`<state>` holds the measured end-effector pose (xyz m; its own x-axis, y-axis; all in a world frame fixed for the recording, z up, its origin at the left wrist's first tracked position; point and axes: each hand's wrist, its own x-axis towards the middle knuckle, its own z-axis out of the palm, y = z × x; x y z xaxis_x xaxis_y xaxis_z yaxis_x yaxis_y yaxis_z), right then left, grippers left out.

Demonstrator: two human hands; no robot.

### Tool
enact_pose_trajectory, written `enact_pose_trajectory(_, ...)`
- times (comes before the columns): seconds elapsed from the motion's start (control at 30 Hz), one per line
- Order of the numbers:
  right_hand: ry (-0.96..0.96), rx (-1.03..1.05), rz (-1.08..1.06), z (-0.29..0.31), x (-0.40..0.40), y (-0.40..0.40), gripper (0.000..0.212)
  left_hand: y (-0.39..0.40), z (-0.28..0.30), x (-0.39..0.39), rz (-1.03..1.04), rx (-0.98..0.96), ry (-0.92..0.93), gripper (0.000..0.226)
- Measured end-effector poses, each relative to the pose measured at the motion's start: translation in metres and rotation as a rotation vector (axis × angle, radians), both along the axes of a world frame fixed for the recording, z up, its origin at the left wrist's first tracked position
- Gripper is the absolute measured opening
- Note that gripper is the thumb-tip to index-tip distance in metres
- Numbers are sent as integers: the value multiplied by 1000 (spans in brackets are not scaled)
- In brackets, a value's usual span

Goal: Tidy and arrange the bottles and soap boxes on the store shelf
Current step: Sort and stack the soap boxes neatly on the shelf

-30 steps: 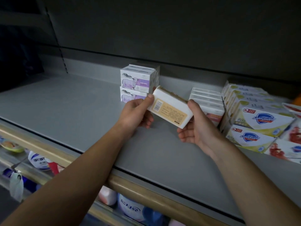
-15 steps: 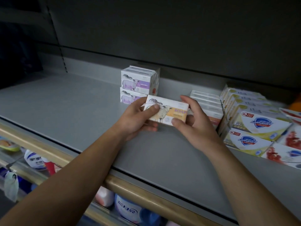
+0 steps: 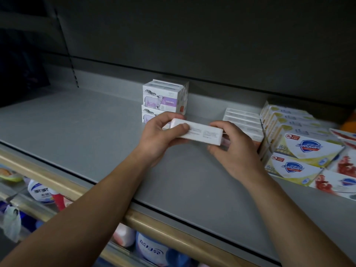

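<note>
I hold a white soap box [image 3: 200,133] between both hands just above the grey shelf [image 3: 81,124], its narrow printed side facing up. My left hand [image 3: 159,137] grips its left end, thumb across the top. My right hand [image 3: 233,149] grips the right end. Behind my left hand stands a stack of purple sheep-print soap boxes [image 3: 163,99], two high. A row of white soap boxes [image 3: 241,120] lies behind my right hand.
Yellow Safeguard soap boxes [image 3: 300,145] and red-print boxes [image 3: 344,170] fill the shelf's right side. The shelf's wooden front rail [image 3: 154,226] runs across below my forearms. Bottles [image 3: 150,249] sit on the lower shelf. The left part of the shelf holds nothing.
The box has been turned in my hands from its barcode face, past its sheep-print front, to its narrow side. Both hands lowered it toward the shelf.
</note>
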<state>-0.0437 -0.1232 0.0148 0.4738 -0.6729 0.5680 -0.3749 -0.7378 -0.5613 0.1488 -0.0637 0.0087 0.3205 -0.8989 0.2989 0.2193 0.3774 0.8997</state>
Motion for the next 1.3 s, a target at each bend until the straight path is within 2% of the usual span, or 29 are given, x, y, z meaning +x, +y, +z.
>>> enact_pose_trajectory(0.1,42,-14,-25,2,1,2,53,0,0,-3,-10,20,-9,27)
enact_pose_trajectory(0.2,124,-61,-45,4,4,6,56,1,-2,-8,-44,39,-42,29)
enact_pose_trajectory(0.33,244,-95,-59,6,6,9,53,1,-4,-7,0,111,-223,22)
enact_pose_trajectory(0.4,265,-87,-93,7,3,9,50,0,-5,-8,81,163,-392,27)
enact_pose_trajectory(0.5,318,-78,-173,8,-4,5,48,-4,-11,-8,310,216,-758,27)
enact_pose_trajectory(0.6,381,-34,-270,7,-10,-2,46,-5,-14,-8,422,228,-881,23)
enact_pose_trajectory(0.7,445,-49,-393,6,-17,-9,49,-6,-20,-8,441,219,-1042,13)
enact_pose_trajectory(0.83,435,-188,-436,3,-13,-3,55,-16,-28,-8,348,332,-1465,51)
enact_pose_trajectory(0.9,505,-229,-371,-1,-5,4,58,-17,-30,-8,307,417,-1503,60)
enact_pose_trajectory(0.97,597,-275,-361,-6,-3,9,64,-17,-32,-6,291,424,-1492,64)
enact_pose_trajectory(1.2,824,-230,-528,-19,-19,2,87,-20,-34,-4,276,440,-1524,55)
enact_pose_trajectory(1.3,825,-194,-551,-19,-17,-4,90,-19,-35,-4,288,434,-1511,52)
